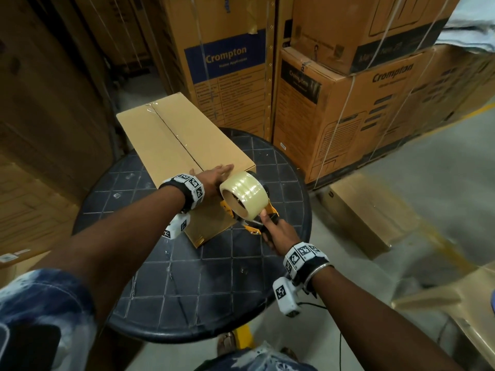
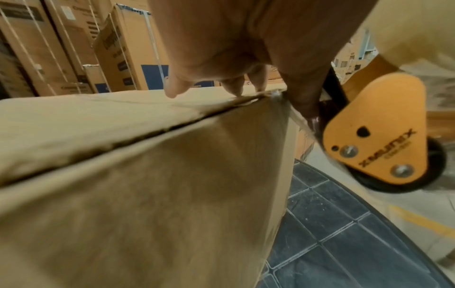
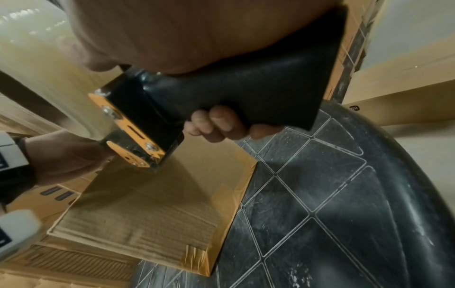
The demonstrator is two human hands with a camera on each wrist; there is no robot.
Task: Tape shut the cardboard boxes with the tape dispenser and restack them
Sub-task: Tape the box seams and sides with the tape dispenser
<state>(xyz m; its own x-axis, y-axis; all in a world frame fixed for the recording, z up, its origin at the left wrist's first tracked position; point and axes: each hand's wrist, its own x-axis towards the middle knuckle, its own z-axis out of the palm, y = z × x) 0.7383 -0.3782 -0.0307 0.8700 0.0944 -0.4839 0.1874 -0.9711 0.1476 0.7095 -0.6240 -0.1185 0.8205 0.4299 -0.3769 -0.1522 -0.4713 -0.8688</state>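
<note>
While the left hand (image 1: 214, 174) lies flat on the box (image 1: 171, 140), the right hand's (image 1: 278, 231) grip holds the tape dispenser (image 1: 247, 196); pull it firmly down the near end.

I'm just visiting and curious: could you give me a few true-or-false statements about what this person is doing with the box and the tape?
1. The right hand grips the tape dispenser by its handle. True.
2. The box sits on the floor. False: it rests on a round dark table.
3. The left hand rests on the box's near end. True.
4. The tape roll is brown. False: it is clear.
</note>
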